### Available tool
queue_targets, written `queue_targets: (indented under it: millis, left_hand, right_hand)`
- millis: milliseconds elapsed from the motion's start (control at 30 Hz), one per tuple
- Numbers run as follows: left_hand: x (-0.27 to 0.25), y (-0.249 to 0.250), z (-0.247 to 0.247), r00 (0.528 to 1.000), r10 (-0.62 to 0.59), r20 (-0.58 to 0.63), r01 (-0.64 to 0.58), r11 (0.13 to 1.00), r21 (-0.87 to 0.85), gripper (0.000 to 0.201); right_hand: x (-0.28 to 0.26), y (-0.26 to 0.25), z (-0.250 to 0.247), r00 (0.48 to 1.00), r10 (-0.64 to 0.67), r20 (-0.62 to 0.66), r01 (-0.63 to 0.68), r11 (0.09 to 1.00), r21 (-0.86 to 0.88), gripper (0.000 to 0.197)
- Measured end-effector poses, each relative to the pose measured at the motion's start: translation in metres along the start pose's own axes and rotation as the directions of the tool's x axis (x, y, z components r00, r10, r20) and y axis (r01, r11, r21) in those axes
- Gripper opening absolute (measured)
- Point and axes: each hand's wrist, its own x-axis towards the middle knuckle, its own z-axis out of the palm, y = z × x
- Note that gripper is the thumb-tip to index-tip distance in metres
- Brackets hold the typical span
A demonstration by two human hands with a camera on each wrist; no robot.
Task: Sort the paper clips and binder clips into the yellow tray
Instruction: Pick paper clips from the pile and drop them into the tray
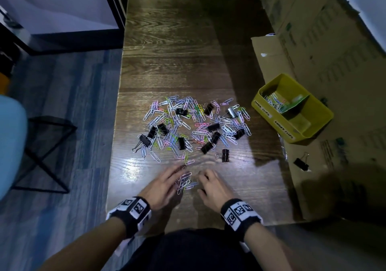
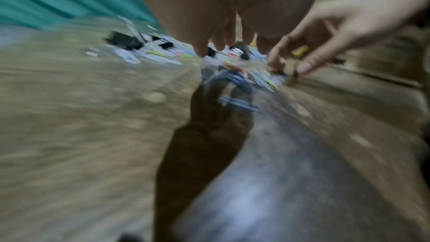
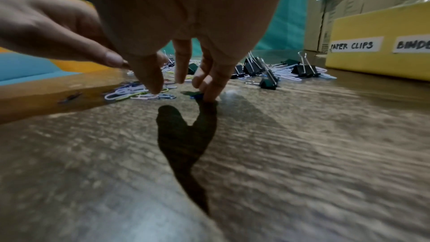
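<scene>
A wide heap of coloured paper clips (image 1: 194, 124) mixed with black binder clips (image 1: 213, 127) lies mid-table. A small bunch of paper clips (image 1: 186, 182) sits apart near the front edge, between my hands. My left hand (image 1: 177, 174) lies flat beside the bunch, its straight fingers (image 2: 221, 43) over the clips. My right hand (image 1: 203, 178) is arched, one fingertip (image 3: 208, 95) pressing a blue clip (image 3: 194, 96) on the wood, thumb (image 3: 151, 82) apart. The yellow tray (image 1: 313, 124) stands to the right on cardboard; its PAPER CLIPS compartment (image 1: 275, 101) holds several clips.
One binder clip (image 1: 225, 155) lies alone right of the heap; another (image 1: 300, 163) lies on the cardboard (image 1: 271, 66) by the tray. Stacked boxes (image 1: 334, 41) line the right side. The table's left edge (image 1: 113, 145) drops to the floor, with a black wire stool (image 1: 48, 149) there.
</scene>
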Motion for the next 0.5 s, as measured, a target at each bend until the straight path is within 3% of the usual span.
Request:
queue_targets:
  millis: [100,200,267,367,433,500]
  left_hand:
    - [-0.008,-0.022,-0.022,0.977,-0.118,-0.177,0.127,0.991,0.038,0.063]
    - [-0.001,-0.035,-0.032,0.958,-0.266,-0.108,0.276,0.957,0.088,0.075]
    - [0.007,-0.032,-0.027,0.971,-0.239,-0.022,0.24,0.965,0.104,0.071]
    - [0.008,-0.017,-0.004,0.991,-0.1,0.083,0.091,0.989,0.116,0.064]
    - [0.004,-0.008,0.001,0.996,-0.022,0.081,0.014,0.996,0.092,0.058]
    - [0.001,-0.007,-0.003,1.0,0.004,-0.001,-0.004,0.999,0.038,0.056]
  right_hand:
    - [0.007,-0.006,-0.006,1.0,-0.008,-0.015,0.008,1.0,0.0,0.049]
    - [0.017,-0.014,-0.007,0.998,0.054,0.009,-0.053,0.997,-0.059,0.075]
    - [0.022,-0.022,-0.008,0.999,0.026,0.046,-0.02,0.992,-0.128,0.084]
    - [0.027,-0.035,-0.003,0.994,-0.059,0.091,0.072,0.986,-0.15,0.084]
    - [0.028,-0.037,-0.001,0.994,-0.076,0.074,0.086,0.987,-0.134,0.086]
    - [0.029,-0.034,-0.003,0.999,-0.045,0.027,0.048,0.991,-0.124,0.09]
